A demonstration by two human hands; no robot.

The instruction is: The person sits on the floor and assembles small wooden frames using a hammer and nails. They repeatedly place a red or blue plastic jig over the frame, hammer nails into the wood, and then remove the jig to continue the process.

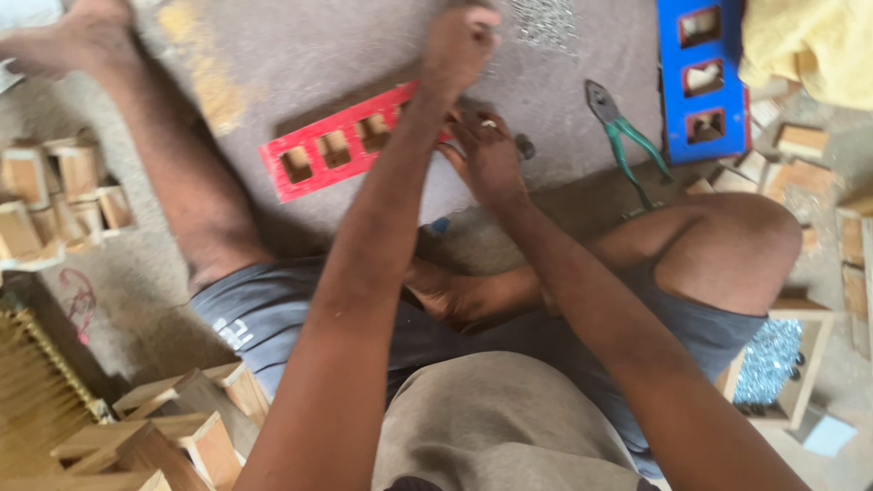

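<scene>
The red wooden frame lies flat on the floor, its long axis slanting up to the right, its row of square openings plugged with pale blocks; the left hand, fisted above its far end, grips something blurred; the right hand pinches a small metal piece at that end; green-handled pliers lie near.

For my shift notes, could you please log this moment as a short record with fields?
Setting: person seated on a floor, legs apart
Left hand: raised and blurred above the red frame; grip unclear
Right hand: at the red frame's end, fingers pinched on something small
Nearby: green pliers, blue frame, yellow cloth
Around: wooden blocks
</scene>
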